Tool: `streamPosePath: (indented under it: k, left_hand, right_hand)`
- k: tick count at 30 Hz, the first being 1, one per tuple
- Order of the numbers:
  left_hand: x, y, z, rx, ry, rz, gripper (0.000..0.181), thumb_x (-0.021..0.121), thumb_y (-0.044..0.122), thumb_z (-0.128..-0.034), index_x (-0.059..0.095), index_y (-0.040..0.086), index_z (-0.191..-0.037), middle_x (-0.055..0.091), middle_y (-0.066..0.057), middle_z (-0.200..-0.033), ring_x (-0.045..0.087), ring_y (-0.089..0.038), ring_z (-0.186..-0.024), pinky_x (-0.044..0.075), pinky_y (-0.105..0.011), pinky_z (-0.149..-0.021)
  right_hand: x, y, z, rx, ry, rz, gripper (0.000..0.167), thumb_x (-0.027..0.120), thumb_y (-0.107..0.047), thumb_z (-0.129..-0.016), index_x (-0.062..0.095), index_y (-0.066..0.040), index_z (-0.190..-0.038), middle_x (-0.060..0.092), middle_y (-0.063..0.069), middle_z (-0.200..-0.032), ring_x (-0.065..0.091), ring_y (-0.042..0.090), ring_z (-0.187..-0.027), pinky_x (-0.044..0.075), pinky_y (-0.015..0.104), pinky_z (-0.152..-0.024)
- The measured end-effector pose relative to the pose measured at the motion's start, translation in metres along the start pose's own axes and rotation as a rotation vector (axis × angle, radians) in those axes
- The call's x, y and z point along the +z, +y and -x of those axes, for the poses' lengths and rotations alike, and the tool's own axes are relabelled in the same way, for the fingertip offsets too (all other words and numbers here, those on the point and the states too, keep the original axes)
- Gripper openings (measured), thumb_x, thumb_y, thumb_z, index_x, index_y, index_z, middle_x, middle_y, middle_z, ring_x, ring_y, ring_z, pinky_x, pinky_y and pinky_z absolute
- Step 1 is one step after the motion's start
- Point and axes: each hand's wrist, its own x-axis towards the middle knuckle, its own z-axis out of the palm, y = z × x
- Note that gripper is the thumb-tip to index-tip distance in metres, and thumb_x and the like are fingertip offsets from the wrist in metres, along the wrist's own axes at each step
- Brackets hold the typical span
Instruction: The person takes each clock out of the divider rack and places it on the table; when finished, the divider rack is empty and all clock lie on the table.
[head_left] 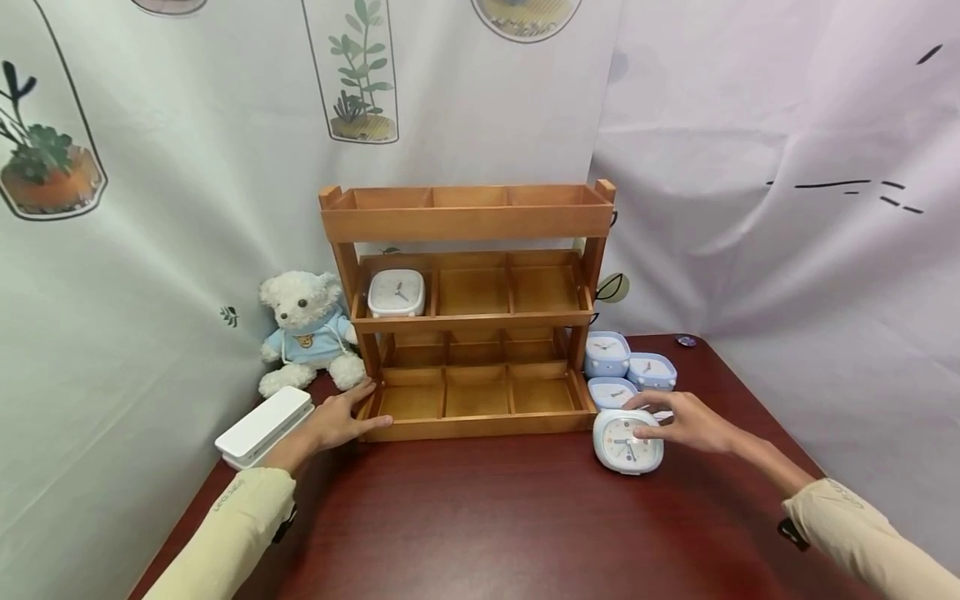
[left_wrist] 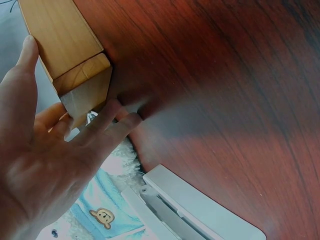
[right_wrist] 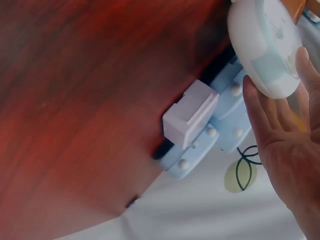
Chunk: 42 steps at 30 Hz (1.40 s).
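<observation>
My right hand [head_left: 693, 423] holds a white alarm clock [head_left: 628, 442] with a round-cornered case between thumb and fingers. In the right wrist view, the clock [right_wrist: 265, 55] is tilted and its dial faces away. My left hand [head_left: 333, 423] touches the lower left corner of a wooden shelf [head_left: 480, 427], thumb along the front and fingers spread at the side. Another white alarm clock [head_left: 396, 293] sits in the left compartment of the shelf's middle tier. Several blue alarm clocks [head_left: 607, 354] stand beside the shelf's right end, close to my right hand.
A white teddy bear [head_left: 300, 325] in a blue hoodie sits left of the shelf. In front of it lies a long white two-part object [head_left: 262, 425]. A pale block [right_wrist: 190, 115] lies by the blue clocks. A small dark round item [head_left: 686, 341] is near the table's back right corner.
</observation>
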Motion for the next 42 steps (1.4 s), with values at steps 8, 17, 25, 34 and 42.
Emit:
streamPosePath:
  k: [8, 17, 25, 34, 42]
  left_hand:
    - [0.000, 0.000, 0.000, -0.004, -0.011, -0.002, 0.098, 0.070, 0.064, -0.0915, 0.038, 0.000, -0.159, 0.031, -0.023, -0.165, 0.041, -0.054, -0.141, 0.042, -0.065, -0.106]
    - [0.000, 0.000, 0.001, -0.007, -0.009, 0.002, 0.100, 0.070, 0.065, -0.0907, 0.038, 0.000, -0.159, 0.031, -0.023, -0.166, 0.040, -0.053, -0.142, 0.041, -0.064, -0.107]
    - [-0.001, 0.003, 0.001, -0.001, 0.001, -0.013, 0.098, 0.071, 0.064, -0.0904, 0.041, 0.000, -0.158, 0.033, -0.024, -0.164, 0.042, -0.054, -0.139, 0.042, -0.065, -0.106]
    - [-0.001, 0.002, 0.002, -0.004, 0.000, -0.025, 0.099, 0.070, 0.065, -0.0903, 0.041, -0.001, -0.158, 0.033, -0.025, -0.164, 0.044, -0.054, -0.138, 0.043, -0.065, -0.105]
    - [-0.001, 0.002, 0.001, -0.001, -0.006, -0.020, 0.099, 0.070, 0.065, -0.0907, 0.040, -0.001, -0.158, 0.032, -0.024, -0.165, 0.043, -0.054, -0.139, 0.043, -0.064, -0.105]
  right_hand:
    - [0.013, 0.007, 0.012, -0.020, 0.032, 0.007, 0.036, 0.077, -0.018, -0.096, 0.073, -0.007, -0.130, 0.074, 0.006, -0.124, 0.067, 0.009, -0.113, 0.057, 0.026, -0.089]
    - [0.029, 0.013, 0.021, -0.011, 0.113, 0.060, 0.027, 0.075, -0.012, -0.096, 0.077, -0.010, -0.123, 0.077, 0.002, -0.118, 0.065, 0.003, -0.110, 0.052, 0.019, -0.084]
    - [0.032, 0.015, 0.023, 0.034, 0.078, 0.044, 0.025, 0.071, -0.018, -0.100, 0.077, -0.013, -0.124, 0.076, 0.000, -0.120, 0.064, 0.003, -0.113, 0.052, 0.020, -0.087]
    - [0.032, 0.010, 0.024, 0.004, 0.053, 0.085, 0.043, 0.083, -0.034, -0.090, 0.074, -0.014, -0.127, 0.074, 0.000, -0.124, 0.065, 0.010, -0.117, 0.051, 0.023, -0.093]
    - [0.032, 0.009, 0.024, -0.008, 0.060, 0.084, 0.052, 0.091, -0.042, -0.079, 0.075, -0.017, -0.122, 0.073, 0.001, -0.124, 0.064, 0.011, -0.116, 0.052, 0.022, -0.093]
